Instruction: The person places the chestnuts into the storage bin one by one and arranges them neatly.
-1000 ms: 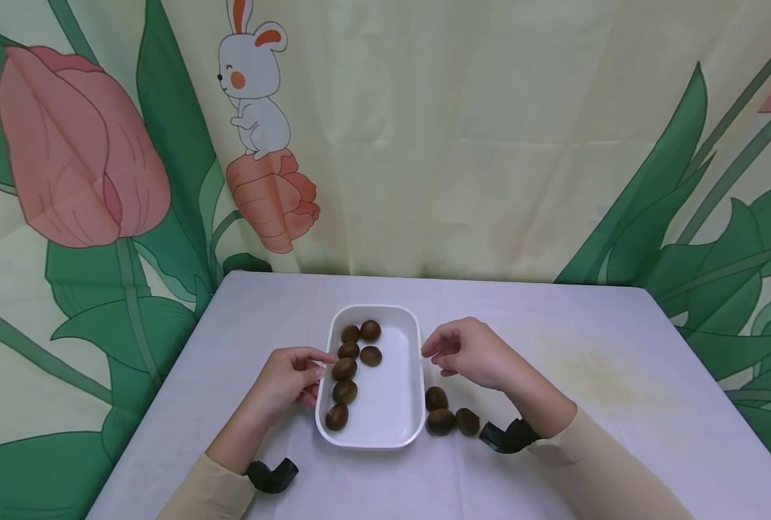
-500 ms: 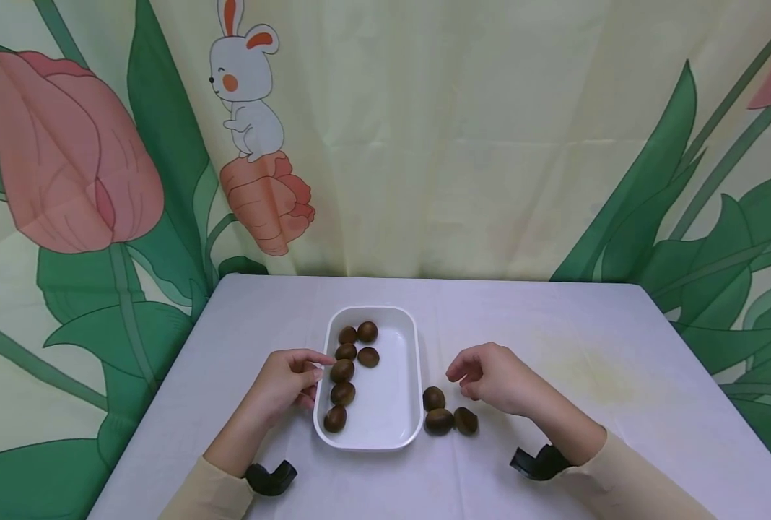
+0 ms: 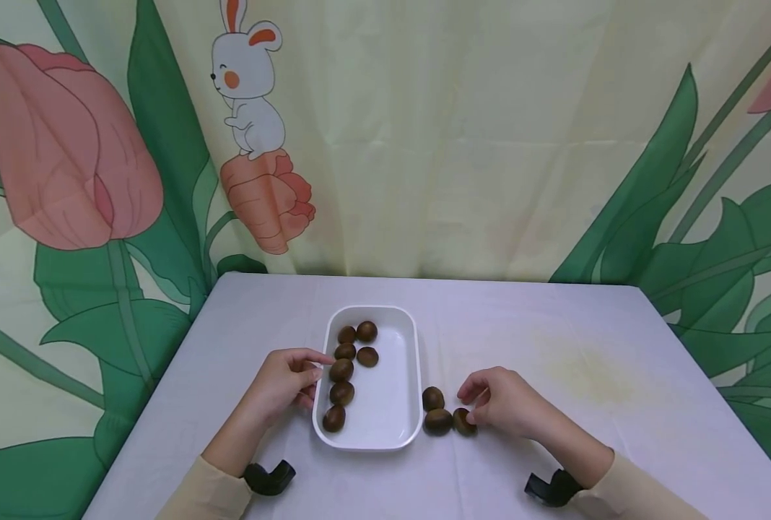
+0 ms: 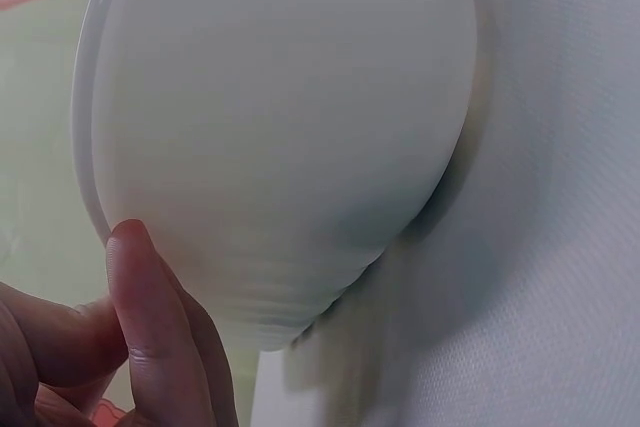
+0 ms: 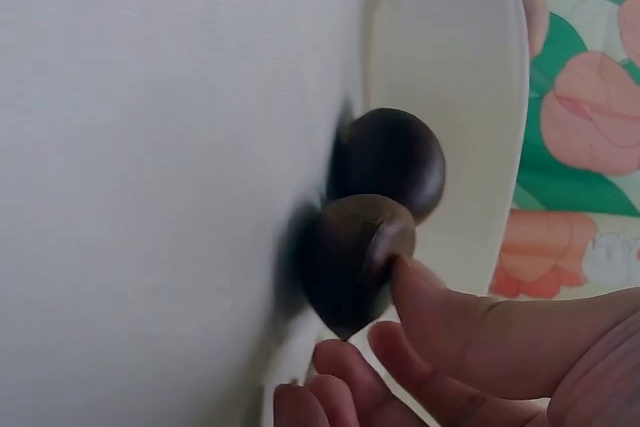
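A white rectangular tray [image 3: 388, 408] holds several brown chestnuts [image 3: 342, 393], mostly lined along its left side. My left hand [image 3: 286, 380] pinches the tray's left rim, index finger over the edge and thumb lower at the wall. In the left wrist view its fingertips meet the tray's wall [image 4: 270, 117]. Three chestnuts lie on the cloth by the tray's right wall. My right hand [image 3: 505, 399] is at the rightmost chestnut [image 3: 466, 423]; in the right wrist view the thumb touches this pointed chestnut [image 5: 355, 257], while the other fingers stand apart from it.
A white cloth [image 3: 554, 332] covers the table, with a faint yellowish stain at the right. Behind it hangs a curtain [image 3: 424, 144] printed with tulips, a rabbit and a carrot. Black camera mounts [image 3: 268, 478] sit at both wrists.
My right hand has moved from beside the tray's right rim, rightward and toward me, down to the rightmost chestnut. My left hand stays at the tray's left rim.
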{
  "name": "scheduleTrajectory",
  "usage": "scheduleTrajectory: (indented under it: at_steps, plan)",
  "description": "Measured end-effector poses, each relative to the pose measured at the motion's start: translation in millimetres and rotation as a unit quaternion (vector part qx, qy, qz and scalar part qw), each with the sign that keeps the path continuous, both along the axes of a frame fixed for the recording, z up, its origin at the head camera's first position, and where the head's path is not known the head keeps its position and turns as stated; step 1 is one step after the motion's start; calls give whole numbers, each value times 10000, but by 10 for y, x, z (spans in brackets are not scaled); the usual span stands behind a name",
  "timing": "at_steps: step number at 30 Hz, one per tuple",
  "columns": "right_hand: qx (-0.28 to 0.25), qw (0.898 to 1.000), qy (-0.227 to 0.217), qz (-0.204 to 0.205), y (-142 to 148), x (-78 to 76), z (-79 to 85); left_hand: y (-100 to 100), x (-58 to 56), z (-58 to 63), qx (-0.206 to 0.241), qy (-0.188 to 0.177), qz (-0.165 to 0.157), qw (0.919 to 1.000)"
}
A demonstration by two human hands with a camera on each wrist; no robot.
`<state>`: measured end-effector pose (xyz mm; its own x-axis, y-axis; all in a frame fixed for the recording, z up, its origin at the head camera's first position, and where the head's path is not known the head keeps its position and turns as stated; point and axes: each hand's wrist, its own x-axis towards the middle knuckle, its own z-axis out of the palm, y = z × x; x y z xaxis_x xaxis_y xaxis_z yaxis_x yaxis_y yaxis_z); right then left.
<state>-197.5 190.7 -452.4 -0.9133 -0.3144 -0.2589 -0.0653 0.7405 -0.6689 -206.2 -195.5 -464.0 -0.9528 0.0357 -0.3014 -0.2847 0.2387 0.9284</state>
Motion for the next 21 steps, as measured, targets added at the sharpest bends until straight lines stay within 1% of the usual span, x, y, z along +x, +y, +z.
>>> scheduleTrajectory:
  at_steps: [7,14,18,21]
  plan:
    - [52,9996,131,-227,-10,94,-79,0,-12,-9,-37,-44,-65,10000]
    - [-580,9974,39,-431,-31,183,-144,-6,8,6,19,-8,-28,10000]
    - [-705,9960,73,-550,-32,248,-188,0,2,24,55,14,-55,10000]
    - [-749,9957,124,-531,-28,289,-221,6,-2,27,61,-9,-67,10000]
